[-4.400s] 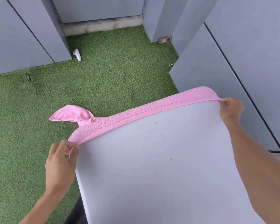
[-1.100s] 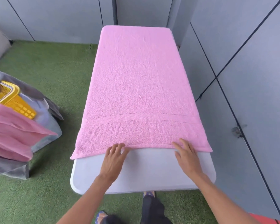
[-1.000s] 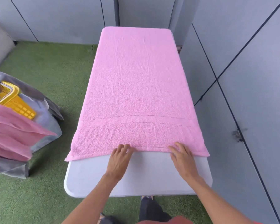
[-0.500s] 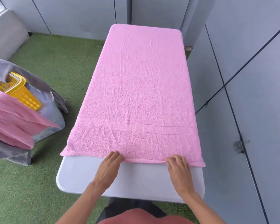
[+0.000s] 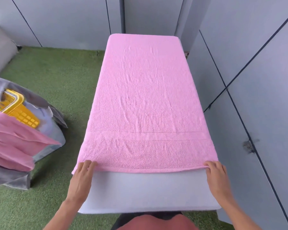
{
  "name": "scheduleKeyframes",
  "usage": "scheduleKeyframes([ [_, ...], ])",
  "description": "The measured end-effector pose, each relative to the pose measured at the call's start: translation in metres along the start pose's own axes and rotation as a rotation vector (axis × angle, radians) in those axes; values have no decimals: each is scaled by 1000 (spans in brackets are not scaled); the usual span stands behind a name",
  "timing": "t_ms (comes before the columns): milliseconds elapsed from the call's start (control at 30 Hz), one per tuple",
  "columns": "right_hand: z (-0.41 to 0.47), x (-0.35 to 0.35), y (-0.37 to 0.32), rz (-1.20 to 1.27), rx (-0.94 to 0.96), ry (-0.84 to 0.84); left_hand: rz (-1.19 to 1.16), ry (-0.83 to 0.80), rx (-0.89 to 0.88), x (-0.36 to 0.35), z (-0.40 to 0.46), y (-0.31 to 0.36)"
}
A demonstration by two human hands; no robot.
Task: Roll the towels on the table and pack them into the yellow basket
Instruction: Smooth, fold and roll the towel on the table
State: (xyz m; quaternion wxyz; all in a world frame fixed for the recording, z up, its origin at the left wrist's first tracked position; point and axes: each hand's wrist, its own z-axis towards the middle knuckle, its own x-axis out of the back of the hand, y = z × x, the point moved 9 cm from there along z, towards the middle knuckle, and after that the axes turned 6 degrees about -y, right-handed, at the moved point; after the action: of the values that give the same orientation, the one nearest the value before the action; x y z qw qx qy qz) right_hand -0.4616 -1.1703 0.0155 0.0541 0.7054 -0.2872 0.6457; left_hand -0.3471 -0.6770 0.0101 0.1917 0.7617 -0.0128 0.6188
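A pink towel (image 5: pixel 145 97) lies spread flat along nearly the whole white table (image 5: pixel 148 193). My left hand (image 5: pixel 83 175) rests on the towel's near left corner with its fingers fairly straight. My right hand (image 5: pixel 217 175) touches the near right corner, where the hem is slightly lifted and curled at my fingertips. The yellow basket (image 5: pixel 22 112) stands on the grass at the far left, partly cut off by the frame edge. Other pink towels (image 5: pixel 12 140) hang over its front.
Grey cloth (image 5: pixel 45 103) is draped around the basket. Grey wall panels (image 5: pixel 256 80) run close along the table's right side and behind its far end. Green artificial grass (image 5: pixel 56 77) covers the floor to the left.
My hands have slid apart along the near hem, from its middle out to the two corners. The hem has come slightly nearer to me. Earlier the towel was pulled onto the table.
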Motion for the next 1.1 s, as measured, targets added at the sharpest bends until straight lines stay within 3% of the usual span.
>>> scheduleKeyframes([
  [200, -6, -3, 12, 32, 69, -87, -27, 28, -27, 4, 1, -14],
  [433, 8, 1, 0, -49, 85, -222, -287, -39, 20, 9, 11, -28],
  [567, 5, -6, -20, -40, 199, -223, -323, -63, -41, 8, 14, -18],
  [667, 5, -6, -14, -18, 228, -249, -295, -236, 5, 0, 18, -29],
  [800, 2, -10, -2, 52, 240, -460, -268, -493, 91, -10, 12, -41],
  [933, 18, -11, 4, 192, 107, -609, -446, -578, 161, -5, 19, -49],
  [1033, 34, -7, 11, 217, -7, -525, -497, -505, 238, 1, 29, -54],
  [1100, 35, -1, 11, 197, -28, -405, -365, -430, 315, 6, 30, -58],
])
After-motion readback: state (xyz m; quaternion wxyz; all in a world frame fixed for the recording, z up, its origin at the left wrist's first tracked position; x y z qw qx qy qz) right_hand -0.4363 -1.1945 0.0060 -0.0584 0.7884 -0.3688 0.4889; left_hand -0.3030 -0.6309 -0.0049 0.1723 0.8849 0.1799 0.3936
